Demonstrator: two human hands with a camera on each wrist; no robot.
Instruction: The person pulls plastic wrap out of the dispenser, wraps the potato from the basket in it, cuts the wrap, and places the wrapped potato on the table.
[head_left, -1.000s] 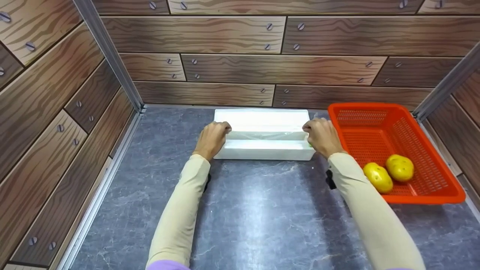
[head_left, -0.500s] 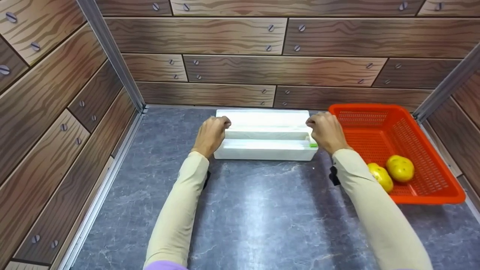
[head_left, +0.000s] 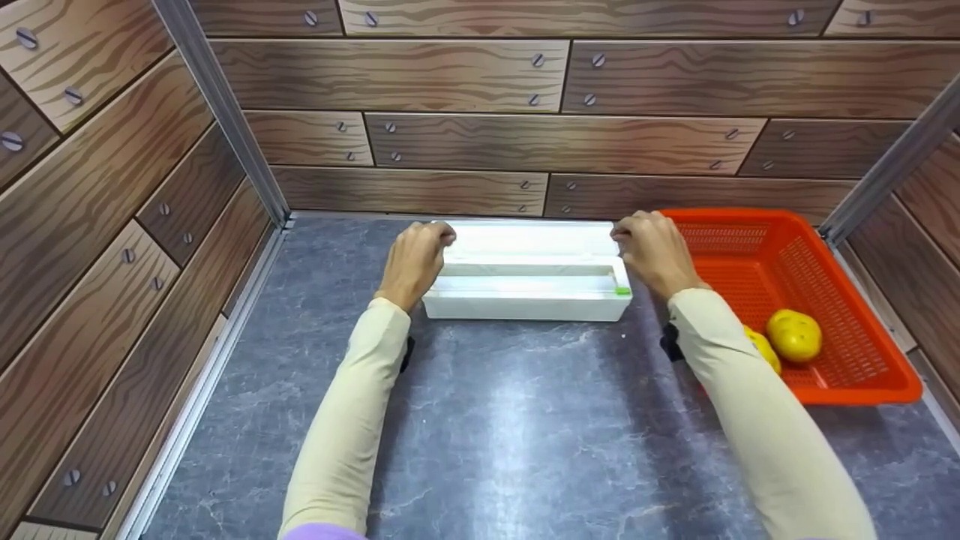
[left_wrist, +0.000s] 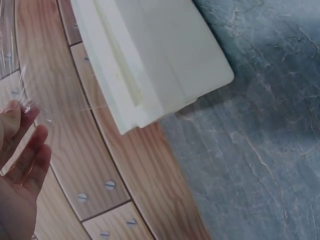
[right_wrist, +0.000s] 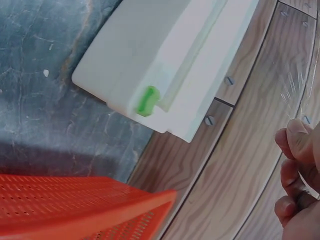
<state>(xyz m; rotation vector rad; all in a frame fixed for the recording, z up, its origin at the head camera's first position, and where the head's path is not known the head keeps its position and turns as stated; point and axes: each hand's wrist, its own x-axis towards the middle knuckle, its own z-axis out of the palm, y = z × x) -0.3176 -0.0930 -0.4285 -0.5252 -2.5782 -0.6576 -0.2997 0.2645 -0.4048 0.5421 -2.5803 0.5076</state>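
Note:
A white cling film dispenser (head_left: 525, 309) lies lengthwise on the table, its lid (head_left: 534, 238) standing open at the back. At its right end sits a green slide cutter (right_wrist: 148, 101). My left hand (head_left: 411, 262) is over the box's left end; in the left wrist view its thumb and forefinger pinch a corner of clear cling film (left_wrist: 9, 57), with the other fingers loosely bent. Over the right end, my right hand (head_left: 658, 251) pinches the film's other corner between thumb and fingers, creases fanning from the grip in the right wrist view. The film between is barely visible from above.
An orange plastic basket (head_left: 862, 394) stands at the right, close by my right forearm. Inside it lie two yellow, potato-like things (head_left: 793, 335), one partly hidden by the sleeve. Wood-patterned walls (head_left: 450, 75) enclose the grey marbled table (head_left: 495, 427) at the back and sides.
Both hands have risen and moved slightly back and apart, still pinching the film. The green cutter, hidden behind the right hand at first, now shows.

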